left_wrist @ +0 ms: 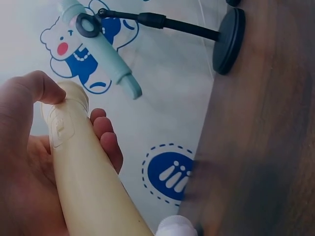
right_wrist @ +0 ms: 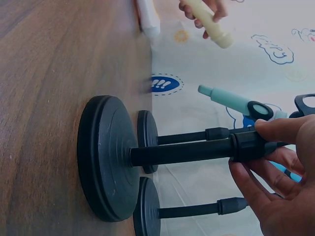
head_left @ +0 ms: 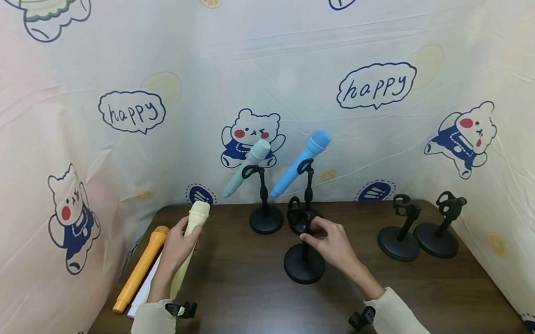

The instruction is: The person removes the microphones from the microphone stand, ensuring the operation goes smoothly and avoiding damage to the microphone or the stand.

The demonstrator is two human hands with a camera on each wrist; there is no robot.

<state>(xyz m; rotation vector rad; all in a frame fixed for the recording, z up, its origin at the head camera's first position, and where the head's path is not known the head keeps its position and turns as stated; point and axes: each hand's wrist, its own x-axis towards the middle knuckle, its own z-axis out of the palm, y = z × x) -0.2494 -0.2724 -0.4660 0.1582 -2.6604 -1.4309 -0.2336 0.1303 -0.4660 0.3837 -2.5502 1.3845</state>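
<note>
My left hand (head_left: 174, 250) grips a pale yellow microphone (head_left: 199, 213) at the left of the table. In the left wrist view the thumb lies near the top of the microphone's body (left_wrist: 93, 172) and the fingers curl round its far side. With thumb and fingers, my right hand (head_left: 333, 242) pinches the upright pole of a black microphone stand (head_left: 304, 265) with a round base. The stand's ring clip (head_left: 295, 214) has no microphone in it. Just behind stand two similar stands, one with a mint green microphone (head_left: 247, 168), the other with a blue microphone (head_left: 301, 163).
An orange microphone (head_left: 139, 269) and a white microphone (head_left: 146, 289) lie at the table's left edge, beside my left forearm. Two more black stands (head_left: 398, 243) with bare clips stand close together at the right. A printed cloth (head_left: 305, 45) hangs round the brown table (head_left: 240, 314).
</note>
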